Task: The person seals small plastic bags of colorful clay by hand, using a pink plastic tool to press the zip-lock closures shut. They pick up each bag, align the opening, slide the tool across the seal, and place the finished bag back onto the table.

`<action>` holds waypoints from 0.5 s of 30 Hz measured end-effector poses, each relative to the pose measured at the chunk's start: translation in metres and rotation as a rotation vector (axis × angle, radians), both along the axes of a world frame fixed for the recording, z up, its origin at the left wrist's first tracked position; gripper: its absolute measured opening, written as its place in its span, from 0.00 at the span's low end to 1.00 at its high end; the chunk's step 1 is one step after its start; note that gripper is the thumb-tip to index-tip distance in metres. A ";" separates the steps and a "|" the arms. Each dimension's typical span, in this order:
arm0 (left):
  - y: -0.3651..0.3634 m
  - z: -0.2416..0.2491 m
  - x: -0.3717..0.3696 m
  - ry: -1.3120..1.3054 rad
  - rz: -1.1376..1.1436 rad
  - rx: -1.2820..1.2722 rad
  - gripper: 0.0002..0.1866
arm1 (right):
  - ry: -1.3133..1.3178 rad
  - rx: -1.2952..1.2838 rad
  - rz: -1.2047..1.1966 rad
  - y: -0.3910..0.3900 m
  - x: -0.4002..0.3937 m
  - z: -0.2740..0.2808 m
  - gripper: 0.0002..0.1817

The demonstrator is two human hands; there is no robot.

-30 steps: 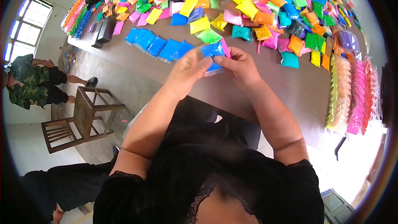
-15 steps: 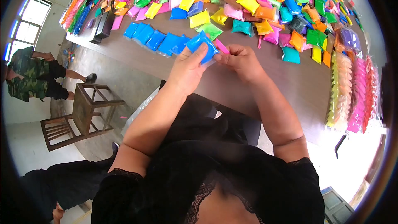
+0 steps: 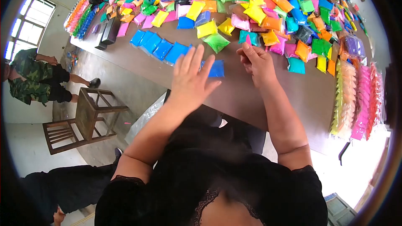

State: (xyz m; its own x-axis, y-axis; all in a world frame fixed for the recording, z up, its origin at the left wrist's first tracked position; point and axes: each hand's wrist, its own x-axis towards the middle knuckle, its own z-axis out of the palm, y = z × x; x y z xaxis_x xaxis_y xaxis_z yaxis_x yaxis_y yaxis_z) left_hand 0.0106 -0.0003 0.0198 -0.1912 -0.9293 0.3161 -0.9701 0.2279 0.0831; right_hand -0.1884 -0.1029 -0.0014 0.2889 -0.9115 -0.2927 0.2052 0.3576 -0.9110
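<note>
My left hand (image 3: 190,77) is open, fingers spread, over the right end of a row of flat blue packets (image 3: 162,50). The left fingers hide part of this row. One blue packet (image 3: 217,68) lies on the table just beside my left thumb and index finger. Between thumb and bent fingers, my right hand (image 3: 257,62) is closed on a small pink plastic stick (image 3: 248,40), whose tip points up. A light green packet (image 3: 216,42) lies between the two hands, farther back, and a teal packet (image 3: 247,37) is behind the pink stick.
A large heap of coloured packets (image 3: 255,13) covers the back of the brown table (image 3: 234,96). Bagged strips of packets (image 3: 360,96) hang over the right edge. A black box (image 3: 109,31) stands at left. A wooden chair (image 3: 86,113) and a person in camouflage (image 3: 31,75) are beyond.
The blue packet held in both hands has been let go and lies on the table. My left hand has opened; my right hand has moved right with the pink stick.
</note>
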 end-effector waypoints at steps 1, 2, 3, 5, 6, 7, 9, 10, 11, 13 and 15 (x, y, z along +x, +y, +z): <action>-0.005 0.006 0.009 -0.038 -0.083 -0.005 0.37 | -0.002 0.000 -0.012 0.000 0.001 0.004 0.18; -0.011 0.009 0.015 -0.075 -0.165 -0.009 0.37 | -0.004 0.001 -0.022 0.000 0.001 0.005 0.19; -0.019 0.003 0.022 -0.046 -0.235 0.041 0.35 | -0.003 0.001 -0.015 0.001 0.001 0.004 0.19; -0.025 -0.011 0.028 -0.036 -0.186 0.086 0.34 | 0.023 0.009 0.006 0.000 0.001 0.001 0.18; -0.028 -0.013 0.028 -0.024 -0.150 0.135 0.34 | 0.017 0.000 0.017 -0.002 0.002 0.002 0.18; -0.029 -0.013 0.024 0.028 -0.063 0.157 0.34 | 0.018 -0.007 0.016 -0.001 0.001 0.002 0.18; -0.025 -0.022 0.015 0.055 0.040 0.115 0.35 | 0.015 -0.019 0.023 0.001 0.000 0.001 0.17; -0.023 -0.021 0.010 0.086 0.132 0.070 0.36 | 0.028 -0.022 0.027 0.000 0.000 0.000 0.17; -0.018 -0.019 0.006 0.048 0.159 0.026 0.39 | 0.043 -0.023 0.029 0.000 0.000 0.000 0.17; -0.015 -0.025 0.006 0.061 0.116 0.042 0.40 | 0.041 -0.030 0.031 0.000 0.001 0.001 0.17; -0.010 -0.028 0.003 0.096 0.052 0.099 0.42 | 0.047 -0.027 0.037 0.003 0.001 0.002 0.17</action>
